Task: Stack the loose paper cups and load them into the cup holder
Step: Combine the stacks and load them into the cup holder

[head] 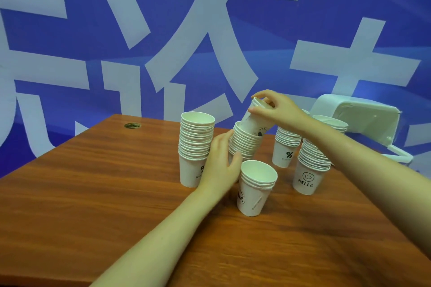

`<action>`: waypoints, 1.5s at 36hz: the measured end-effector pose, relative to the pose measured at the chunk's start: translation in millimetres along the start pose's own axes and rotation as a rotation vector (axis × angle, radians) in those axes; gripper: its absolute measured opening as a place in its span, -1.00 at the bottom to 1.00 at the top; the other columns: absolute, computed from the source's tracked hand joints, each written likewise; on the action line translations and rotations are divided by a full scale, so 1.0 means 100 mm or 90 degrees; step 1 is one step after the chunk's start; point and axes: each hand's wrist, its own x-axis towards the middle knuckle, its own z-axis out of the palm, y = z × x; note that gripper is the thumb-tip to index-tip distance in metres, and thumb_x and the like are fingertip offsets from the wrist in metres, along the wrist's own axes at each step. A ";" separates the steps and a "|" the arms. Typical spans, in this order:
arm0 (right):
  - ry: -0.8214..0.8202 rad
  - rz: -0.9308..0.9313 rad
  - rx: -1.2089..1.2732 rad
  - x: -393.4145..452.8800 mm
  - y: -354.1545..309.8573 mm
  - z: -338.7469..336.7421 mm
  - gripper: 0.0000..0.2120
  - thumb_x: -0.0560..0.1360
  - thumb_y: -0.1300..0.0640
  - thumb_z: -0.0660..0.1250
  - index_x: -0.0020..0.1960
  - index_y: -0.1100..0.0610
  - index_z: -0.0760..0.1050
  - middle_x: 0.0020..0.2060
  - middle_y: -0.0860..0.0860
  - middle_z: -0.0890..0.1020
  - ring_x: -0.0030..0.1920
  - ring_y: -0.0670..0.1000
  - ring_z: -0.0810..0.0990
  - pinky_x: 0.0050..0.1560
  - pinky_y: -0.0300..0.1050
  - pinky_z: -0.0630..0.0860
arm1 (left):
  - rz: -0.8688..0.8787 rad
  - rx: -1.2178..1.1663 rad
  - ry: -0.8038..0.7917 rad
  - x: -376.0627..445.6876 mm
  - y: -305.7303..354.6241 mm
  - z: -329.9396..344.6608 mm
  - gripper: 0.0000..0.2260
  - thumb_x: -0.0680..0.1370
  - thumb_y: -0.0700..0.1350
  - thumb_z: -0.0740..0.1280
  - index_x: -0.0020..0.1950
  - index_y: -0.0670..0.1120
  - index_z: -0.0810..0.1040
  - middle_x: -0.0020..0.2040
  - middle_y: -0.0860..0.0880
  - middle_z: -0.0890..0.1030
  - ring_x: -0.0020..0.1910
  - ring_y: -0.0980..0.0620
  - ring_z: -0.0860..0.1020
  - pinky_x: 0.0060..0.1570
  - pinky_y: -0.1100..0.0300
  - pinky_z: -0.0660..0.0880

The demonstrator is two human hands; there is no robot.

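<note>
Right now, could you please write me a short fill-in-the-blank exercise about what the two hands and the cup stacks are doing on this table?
1. The right hand pinches a few nested cups by the ____ and tilts them into the middle stack.
2. The left hand steadies the middle stack from its ____ side.
3. The front right stack has a smiley face and the word ____ printed on it.
4. The cups stand on a ____ table.

Missing words: rim; left; HELLO; wooden

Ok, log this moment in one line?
right hand: lowering cups into middle stack | left hand: steadying that stack | holder: unloaded
</note>
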 end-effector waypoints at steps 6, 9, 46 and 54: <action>0.168 -0.095 0.224 -0.20 -0.25 -0.25 -0.64 0.51 -0.06 0.31 0.27 0.01 0.55 0.18 -0.08 0.59 0.08 -0.32 0.54 0.00 -0.45 0.44 | -0.038 0.015 0.003 0.01 -0.06 0.03 -0.56 0.62 -0.17 0.19 0.51 0.01 0.24 0.29 0.21 0.32 0.16 0.56 0.27 0.06 0.71 0.15; 0.071 -0.133 0.219 -0.50 -0.27 -0.27 -0.64 0.47 -0.11 0.29 0.24 -0.07 0.55 0.18 -0.13 0.60 0.16 -0.27 0.53 0.08 -0.38 0.44 | -0.044 -0.004 0.003 0.00 -0.05 0.03 -0.56 0.64 -0.17 0.17 0.51 0.04 0.23 0.30 0.22 0.33 0.17 0.61 0.24 0.06 0.71 0.15; 0.004 0.160 -0.110 -0.66 0.75 -0.95 -0.45 0.45 -0.14 0.43 0.35 0.08 0.47 0.32 0.00 0.52 0.24 -0.04 0.49 0.15 -0.18 0.37 | 0.154 -0.088 0.095 -0.07 1.19 0.75 -0.75 0.52 -0.29 0.25 0.13 -0.06 0.55 0.02 0.06 0.50 0.00 0.21 0.49 -0.05 0.42 0.43; -0.037 0.122 -0.149 -0.63 0.77 -1.07 -0.42 0.40 -0.15 0.47 0.35 0.04 0.47 0.25 -0.04 0.54 0.21 -0.04 0.50 0.08 -0.23 0.36 | 0.000 -0.081 0.012 -0.10 1.08 1.34 -0.57 0.52 -0.18 0.26 0.40 -0.01 0.38 0.25 0.03 0.43 0.25 0.10 0.43 0.25 0.23 0.40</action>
